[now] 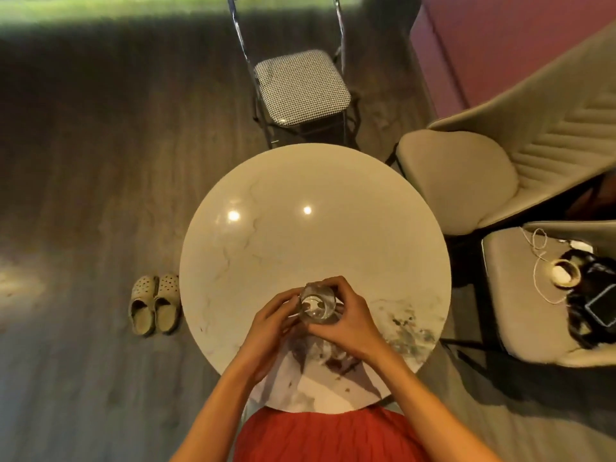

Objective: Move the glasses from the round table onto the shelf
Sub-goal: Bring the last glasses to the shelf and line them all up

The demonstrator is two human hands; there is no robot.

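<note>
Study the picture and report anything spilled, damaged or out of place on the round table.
The glass, gripped by the left hand and right hand, looks upright and intact. The round table carries dark, mottled smudges near its right edge and reddish-brown marks by the near edge; stains or marble pattern, I cannot tell.

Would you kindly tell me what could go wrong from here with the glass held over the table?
The clear glass, gripped by the left hand and right hand, could slip and break on the hard round table. The slippers on the floor and the padded chair close by could trip the person.
</note>
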